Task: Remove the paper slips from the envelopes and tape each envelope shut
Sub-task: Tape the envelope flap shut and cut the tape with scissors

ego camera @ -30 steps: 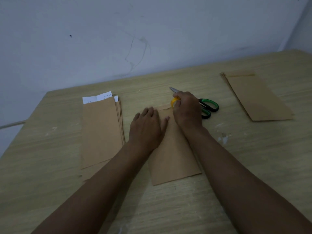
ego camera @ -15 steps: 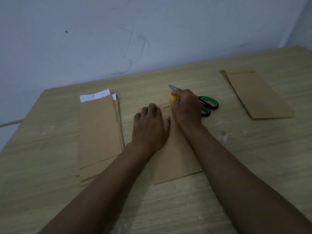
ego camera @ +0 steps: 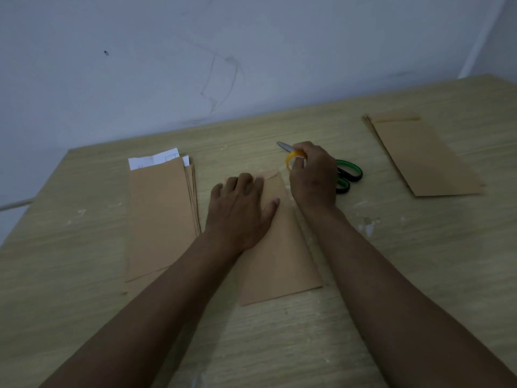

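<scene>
step: taping centre envelope | left hand flat on it | right hand fingers grip tape roll | left pile still holds slips | right pile apparently done

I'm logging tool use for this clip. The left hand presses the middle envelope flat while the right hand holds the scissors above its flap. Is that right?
Not quite. In the head view the right hand holds the yellow tape roll, not the scissors, which lie on the table behind that hand. The left hand does press the middle envelope flat.
</scene>
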